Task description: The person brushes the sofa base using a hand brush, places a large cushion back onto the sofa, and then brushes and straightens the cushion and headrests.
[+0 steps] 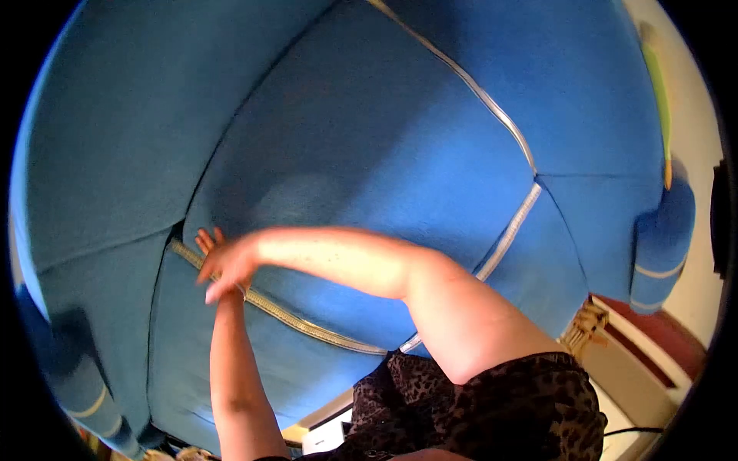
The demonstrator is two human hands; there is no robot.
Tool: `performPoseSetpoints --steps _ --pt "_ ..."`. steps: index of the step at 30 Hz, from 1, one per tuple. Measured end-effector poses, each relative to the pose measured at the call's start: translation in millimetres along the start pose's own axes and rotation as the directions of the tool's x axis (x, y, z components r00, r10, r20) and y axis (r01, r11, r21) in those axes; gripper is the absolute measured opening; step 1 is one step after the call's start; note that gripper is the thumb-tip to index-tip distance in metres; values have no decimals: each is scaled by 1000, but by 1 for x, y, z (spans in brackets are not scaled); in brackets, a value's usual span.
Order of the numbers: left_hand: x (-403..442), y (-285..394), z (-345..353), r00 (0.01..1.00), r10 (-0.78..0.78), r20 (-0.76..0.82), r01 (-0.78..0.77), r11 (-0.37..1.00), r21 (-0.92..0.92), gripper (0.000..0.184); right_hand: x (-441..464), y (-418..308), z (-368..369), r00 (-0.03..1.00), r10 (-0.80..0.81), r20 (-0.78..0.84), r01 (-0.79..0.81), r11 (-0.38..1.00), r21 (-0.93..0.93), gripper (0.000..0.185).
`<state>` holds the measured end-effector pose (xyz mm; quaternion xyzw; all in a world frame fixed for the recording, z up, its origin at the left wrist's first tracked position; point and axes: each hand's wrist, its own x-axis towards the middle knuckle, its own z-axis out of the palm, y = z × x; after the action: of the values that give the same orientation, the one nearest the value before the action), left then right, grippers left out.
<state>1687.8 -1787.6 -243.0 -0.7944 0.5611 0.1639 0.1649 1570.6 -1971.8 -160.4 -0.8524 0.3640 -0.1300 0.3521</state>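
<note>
Both my hands meet at the left side of a blue upholstered sofa (330, 200), over a gold braided trim strip (307, 329) along its seat. My right arm reaches across from the right, and my right hand (237, 265) lies over my left hand and wrist. Motion smears its fingers, which point down and to the left. My left hand (206, 240) is mostly covered by it; a couple of its fingertips show, spread apart, near the seam. No held object can be made out in either hand.
A silvery trim strip (492, 107) edges the sofa seat on the right. A rounded blue armrest end (659, 250) stands at far right, beside a yellow-green strip (659, 100). Pale furniture (634, 361) and a black cable (634, 430) are at lower right. My dark patterned clothing (523, 407) fills the bottom.
</note>
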Motion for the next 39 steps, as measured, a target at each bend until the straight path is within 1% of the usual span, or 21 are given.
performPoseSetpoints --steps 2,3,4,6,7,9,12,17,19,21,22,24,26,27,28,29,31,33,35,37,39 --pt "-8 -9 12 979 65 -195 -97 983 -157 103 0 -8 -5 981 -175 79 176 984 -8 50" --pt "-9 -7 20 952 76 -295 -151 959 -241 102 -2 10 -22 984 -176 37 178 981 -70 51" --pt "-9 -5 14 994 -47 -100 45 999 -24 104 -5 25 -46 984 -177 -4 174 976 -133 53" --pt "-9 -7 20 984 -15 -179 6 999 -50 105 -6 126 -102 948 35 -316 -121 959 -255 62" --pt "-8 -9 24 976 -3 -218 -11 998 -63 106 -20 183 -105 861 161 -482 -305 923 -236 66" --pt "-4 -10 25 971 8 -241 -23 998 -60 108 -80 235 -140 860 99 -501 -345 837 -426 70" --pt "-3 -17 33 970 -6 -242 -9 998 -58 111 -176 270 -174 812 313 -492 -544 710 -447 70" --pt "-1 -11 35 964 -27 -264 16 999 -43 106 -387 284 -178 602 588 -540 -797 485 -360 67" --pt "-1 -11 35 950 11 -313 -19 1000 -22 101 -464 256 -192 255 858 -447 -847 -24 -531 68" --pt "1 -12 40 913 76 -400 -79 997 9 97 -530 253 -191 61 784 -618 -806 -326 -495 70" --pt "3 -14 44 900 95 -426 -94 995 24 95 -542 252 -190 97 696 -712 -914 -221 -341 71" --pt "12 -24 53 868 139 -477 -125 990 60 92 -559 250 -181 73 477 -876 -997 69 -46 74" --pt "25 -42 64 877 123 -465 -68 989 133 91 -524 228 -147 -47 856 -515 -995 5 100 76" --pt "26 -40 68 878 120 -464 -47 985 167 90 -497 217 -106 -53 862 -504 -998 -31 52 78" --pt "24 -32 62 923 14 -385 13 998 68 91 -486 209 -83 97 844 -528 -995 87 -45 81" --pt "22 -27 62 910 10 -414 2 1000 28 91 -470 189 -97 58 933 -355 -995 84 58 83" --pt "27 -25 62 884 9 -468 -39 998 -56 93 -480 171 -82 286 919 -270 -957 288 -35 80" --pt "34 -29 64 909 -40 -414 55 998 25 92 -518 136 -54 456 833 -313 -858 505 93 77" --pt "36 -11 47 936 -160 -313 195 977 86 90 -561 81 -50 498 818 -288 -772 569 282 72" --pt "14 22 16 924 -347 -161 370 919 140 87 -626 39 -36 445 814 -375 -825 535 183 67" --pt "-17 44 14 884 -246 -397 326 934 146 80 -714 10 1 188 941 -281 -919 270 287 64"
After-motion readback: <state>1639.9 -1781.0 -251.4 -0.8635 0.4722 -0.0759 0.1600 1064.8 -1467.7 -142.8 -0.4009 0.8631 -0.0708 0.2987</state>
